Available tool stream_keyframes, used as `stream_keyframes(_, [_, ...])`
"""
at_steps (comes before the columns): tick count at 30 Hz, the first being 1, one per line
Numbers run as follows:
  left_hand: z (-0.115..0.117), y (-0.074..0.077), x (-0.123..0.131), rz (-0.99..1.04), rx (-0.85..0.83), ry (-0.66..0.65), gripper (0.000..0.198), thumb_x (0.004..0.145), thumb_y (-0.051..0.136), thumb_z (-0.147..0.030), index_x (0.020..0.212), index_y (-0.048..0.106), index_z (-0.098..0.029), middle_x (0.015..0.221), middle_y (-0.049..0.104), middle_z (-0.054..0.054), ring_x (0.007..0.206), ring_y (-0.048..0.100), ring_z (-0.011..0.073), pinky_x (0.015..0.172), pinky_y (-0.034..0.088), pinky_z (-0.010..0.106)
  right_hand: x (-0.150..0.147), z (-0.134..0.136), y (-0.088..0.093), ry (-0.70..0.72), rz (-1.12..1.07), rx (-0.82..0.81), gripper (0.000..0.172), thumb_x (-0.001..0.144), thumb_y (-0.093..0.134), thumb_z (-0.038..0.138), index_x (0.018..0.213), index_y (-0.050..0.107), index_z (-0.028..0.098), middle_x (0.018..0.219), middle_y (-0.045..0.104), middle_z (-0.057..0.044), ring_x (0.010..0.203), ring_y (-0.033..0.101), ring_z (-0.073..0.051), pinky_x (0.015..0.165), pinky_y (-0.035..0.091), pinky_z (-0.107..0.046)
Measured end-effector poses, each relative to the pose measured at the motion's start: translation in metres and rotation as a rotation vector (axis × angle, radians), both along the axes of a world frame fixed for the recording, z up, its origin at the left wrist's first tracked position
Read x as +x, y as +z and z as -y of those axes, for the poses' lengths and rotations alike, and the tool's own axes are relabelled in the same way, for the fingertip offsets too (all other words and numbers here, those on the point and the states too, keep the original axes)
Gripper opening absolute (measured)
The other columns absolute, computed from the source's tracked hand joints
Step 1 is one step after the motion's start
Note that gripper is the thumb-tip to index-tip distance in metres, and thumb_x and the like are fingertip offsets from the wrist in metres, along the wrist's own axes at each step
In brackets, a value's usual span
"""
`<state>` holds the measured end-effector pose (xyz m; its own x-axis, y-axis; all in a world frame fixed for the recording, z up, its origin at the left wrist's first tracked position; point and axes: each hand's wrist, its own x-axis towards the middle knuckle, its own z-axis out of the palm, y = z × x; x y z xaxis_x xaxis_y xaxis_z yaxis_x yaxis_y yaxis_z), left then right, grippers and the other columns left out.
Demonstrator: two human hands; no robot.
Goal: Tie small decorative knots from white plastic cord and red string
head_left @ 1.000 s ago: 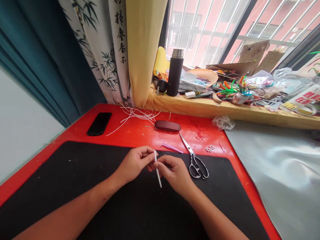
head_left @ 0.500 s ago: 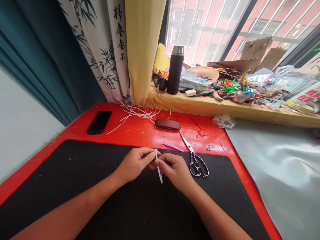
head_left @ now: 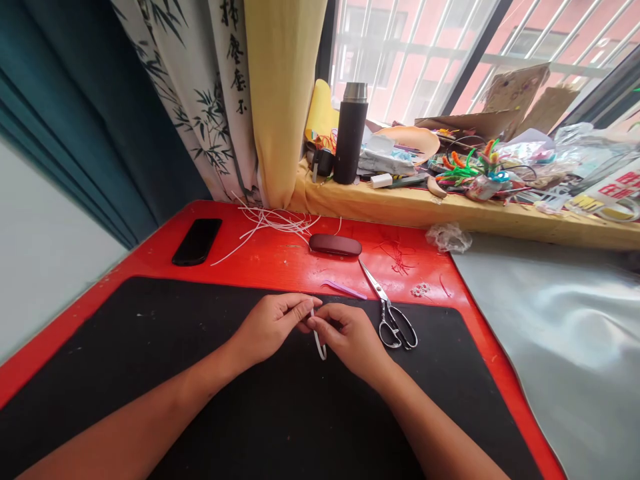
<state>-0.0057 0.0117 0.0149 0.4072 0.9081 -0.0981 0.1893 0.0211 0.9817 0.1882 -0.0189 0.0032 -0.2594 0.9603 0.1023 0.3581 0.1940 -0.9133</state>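
Note:
Over a black mat (head_left: 150,347) on a red table (head_left: 280,263), my left hand (head_left: 273,327) and my right hand (head_left: 350,337) meet. Both pinch a thin white strip (head_left: 319,343) between thumb and fingertips. The strip's lower part curls back up into a small loop below my right thumb. Silver scissors (head_left: 390,317) lie shut just right of my right hand, half on the mat. A purple strip (head_left: 344,289) lies on the table right behind my hands.
A black phone (head_left: 197,241) lies at the table's far left, a bundle of white strips (head_left: 273,223) and a dark red case (head_left: 335,245) behind. A black flask (head_left: 350,141) and craft clutter crowd the windowsill. Silvery sheeting (head_left: 560,320) covers the right side.
The white strip, straight a second ago, is now bent into a small loop at its lower end. Both hands stayed where they were, fingers working at the strip.

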Motion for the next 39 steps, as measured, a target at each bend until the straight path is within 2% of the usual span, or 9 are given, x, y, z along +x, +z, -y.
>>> stream_keyframes(14, [0.0021, 0.0011, -0.0001, -0.022, 0.104, -0.036, 0.038, 0.101, 0.056, -0.041, 0.116, 0.078, -0.015, 0.104, 0.082, 0.01, 0.089, 0.078, 0.024, 0.084, 0.062, 0.033, 0.0021, -0.0026, -0.0005, 0.019, -0.017, -0.007, 0.02, 0.098, 0.067, 0.029, 0.084, 0.077, 0.019, 0.073, 0.072, -0.001, 0.065, 0.06, -0.015, 0.063, 0.044, -0.024])
stream_keyframes(20, [0.0029, 0.0004, 0.0, -0.021, 0.113, -0.034, 0.037, 0.102, 0.055, -0.042, 0.117, 0.078, -0.016, 0.098, 0.081, 0.008, 0.091, 0.078, 0.0243, 0.084, 0.062, 0.033, 0.0021, -0.0023, -0.0023, 0.024, -0.006, -0.003, 0.017, 0.097, 0.068, 0.027, 0.088, 0.079, 0.019, 0.08, 0.076, -0.002, 0.068, 0.064, -0.016, 0.067, 0.046, -0.025])
stream_keyframes(27, [0.0028, 0.0012, 0.0009, -0.045, 0.118, -0.027, 0.038, 0.102, 0.055, -0.044, 0.112, 0.079, -0.016, 0.096, 0.081, 0.008, 0.085, 0.077, 0.023, 0.08, 0.061, 0.031, 0.0014, -0.0018, -0.0001, 0.031, -0.01, -0.012, 0.02, 0.098, 0.067, 0.029, 0.084, 0.077, 0.019, 0.073, 0.072, 0.0, 0.066, 0.061, -0.015, 0.065, 0.045, -0.024])
stream_keyframes(32, [0.003, 0.0019, 0.0008, -0.052, 0.109, -0.034, 0.039, 0.101, 0.056, -0.044, 0.115, 0.078, -0.015, 0.1, 0.082, 0.008, 0.086, 0.076, 0.0227, 0.08, 0.061, 0.031, 0.0016, -0.0018, 0.0024, 0.025, -0.01, -0.033, 0.023, 0.099, 0.066, 0.03, 0.082, 0.076, 0.019, 0.068, 0.069, 0.001, 0.063, 0.06, -0.014, 0.063, 0.044, -0.024])
stream_keyframes(39, [0.0042, 0.0031, 0.0, -0.083, 0.145, -0.047, 0.038, 0.102, 0.056, -0.044, 0.116, 0.079, -0.016, 0.105, 0.082, 0.008, 0.097, 0.077, 0.0241, 0.087, 0.059, 0.031, 0.0013, -0.0008, 0.0015, 0.017, -0.015, -0.042, 0.021, 0.098, 0.066, 0.03, 0.084, 0.076, 0.019, 0.067, 0.068, 0.001, 0.061, 0.059, -0.014, 0.062, 0.043, -0.024])
